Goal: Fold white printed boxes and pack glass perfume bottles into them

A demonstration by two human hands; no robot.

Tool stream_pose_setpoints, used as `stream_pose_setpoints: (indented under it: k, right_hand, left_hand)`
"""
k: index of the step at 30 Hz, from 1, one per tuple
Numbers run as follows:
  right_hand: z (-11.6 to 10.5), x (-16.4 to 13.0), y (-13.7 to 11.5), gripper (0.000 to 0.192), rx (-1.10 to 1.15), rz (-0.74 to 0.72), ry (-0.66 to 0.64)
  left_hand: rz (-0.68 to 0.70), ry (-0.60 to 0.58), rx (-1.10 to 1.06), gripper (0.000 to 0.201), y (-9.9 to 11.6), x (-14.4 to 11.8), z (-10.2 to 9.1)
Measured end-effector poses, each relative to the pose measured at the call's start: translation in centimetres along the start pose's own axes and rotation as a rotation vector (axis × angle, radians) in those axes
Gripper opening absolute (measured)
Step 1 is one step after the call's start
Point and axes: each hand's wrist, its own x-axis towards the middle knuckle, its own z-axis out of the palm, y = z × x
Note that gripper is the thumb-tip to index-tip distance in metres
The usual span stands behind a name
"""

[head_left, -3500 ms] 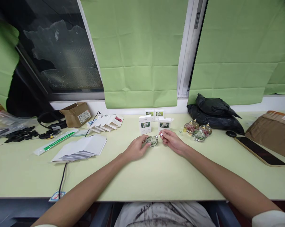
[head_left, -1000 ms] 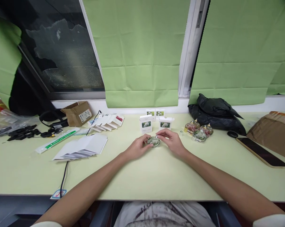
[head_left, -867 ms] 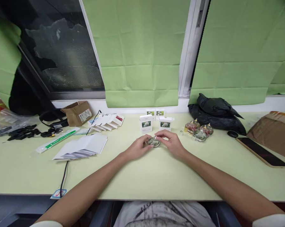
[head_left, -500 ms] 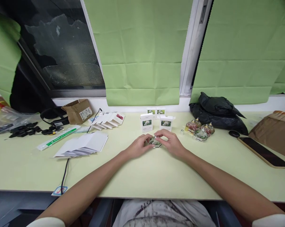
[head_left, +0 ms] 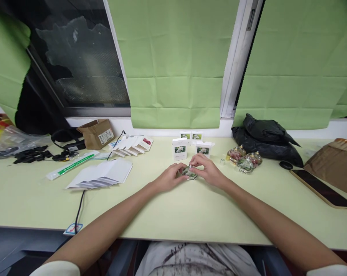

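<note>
Far out to the left of the left hand (head_left: 168, 179) lie a loose stack of flat white cards (head_left: 102, 177) and a fan of folded cartons (head_left: 133, 145). That hand is curled narrow around the left side of a small round glass bottle (head_left: 189, 173), which rests on the desk (head_left: 173, 214) between the two hands. The right hand (head_left: 208, 171) closes on the bottle's top, fingertips pinched at a small silver cap (head_left: 190, 166). Both forearms stretch forward and converge, wrists low near the desk. Just beyond the hands stand small white boxes (head_left: 179, 149); further right sit more glass bottles (head_left: 244, 161), then a phone (head_left: 323, 188).

The glass looks smooth: a skewed pinch could probably make the bottle slip or roll, or drop the tiny cap.
</note>
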Motion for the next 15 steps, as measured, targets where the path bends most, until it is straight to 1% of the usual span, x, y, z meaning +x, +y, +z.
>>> stream_pose_setpoints:
  k: [5,10,15]
  right_hand:
    - [-0.24,0.24,-0.3,0.006,-0.045,-0.026,-0.04]
    - [-0.19,0.15,-0.29,0.009,-0.027,-0.06,-0.006]
    - [0.09,0.14,-0.09,0.017,-0.002,-0.077,0.045]
  left_hand:
    - [-0.012,-0.007,0.002,0.032,0.12,0.05,-0.01]
    - [-0.016,-0.01,0.014,0.032,0.11,0.06,-0.08]
    - [-0.014,-0.001,0.026,0.034,-0.1,0.0,-0.04]
